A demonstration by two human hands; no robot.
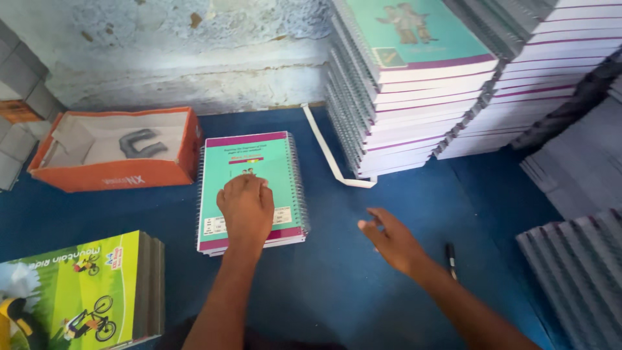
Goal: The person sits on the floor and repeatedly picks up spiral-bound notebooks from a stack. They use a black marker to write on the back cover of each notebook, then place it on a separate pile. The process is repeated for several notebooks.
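Now the left hand (246,207) lies flat, its grip spread and holding nothing, pressed on the top green spiral notebook (249,188) of a short pile on the blue floor (337,279). The right hand (392,241) hovers loosely open, empty, beside one black marker (451,259). That notebook's long axis runs away toward the rough plastered wall (168,52), coils at its sides; one orange box (113,149) sits just left, two tall notebook stacks (414,97) rise behind.

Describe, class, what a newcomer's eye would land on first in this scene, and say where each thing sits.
The left hand presses flat on a small pile of green spiral notebooks at the centre of the blue surface. Behind and to the right towers a tall stack of notebooks. An open orange box sits at left, and the right hand hovers near a black pen.
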